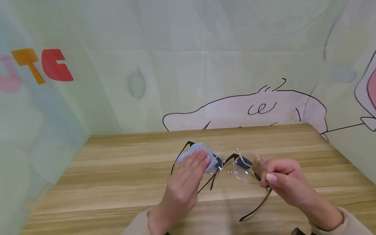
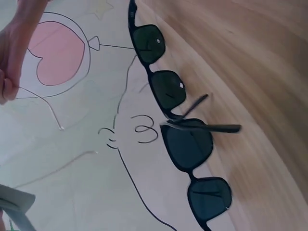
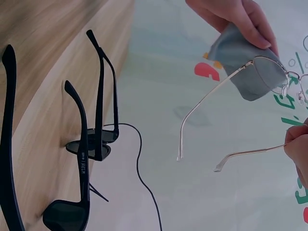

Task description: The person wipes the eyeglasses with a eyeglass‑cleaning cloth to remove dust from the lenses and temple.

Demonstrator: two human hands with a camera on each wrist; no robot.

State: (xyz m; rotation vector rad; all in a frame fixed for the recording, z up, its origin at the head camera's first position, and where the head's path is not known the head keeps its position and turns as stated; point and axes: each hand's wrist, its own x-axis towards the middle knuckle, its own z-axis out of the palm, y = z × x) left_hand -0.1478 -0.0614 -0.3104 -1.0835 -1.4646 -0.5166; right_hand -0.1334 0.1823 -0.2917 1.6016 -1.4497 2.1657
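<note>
A pair of thin wire-rimmed eyeglasses (image 1: 243,174) with clear lenses is held up above the table, its temples pointing away. My left hand (image 1: 183,186) pinches a light blue cloth (image 1: 190,152) around its left lens; in the right wrist view the thumb presses the cloth (image 3: 245,62) over that lens. At the other end, my right hand (image 1: 289,179) pinches the frame near the right hinge between thumb and fingers. Behind the eyeglasses, two pairs of black sunglasses (image 2: 155,44) (image 2: 189,147) rest on the table, their dark lenses partly hidden in the head view.
The wood-grain table (image 1: 123,169) extends to both sides of the hands. A printed cloth backdrop (image 1: 188,75) with cartoon drawings and coloured letters hangs along its back and sides. One black sunglasses temple (image 1: 258,207) reaches toward the front, below the right hand.
</note>
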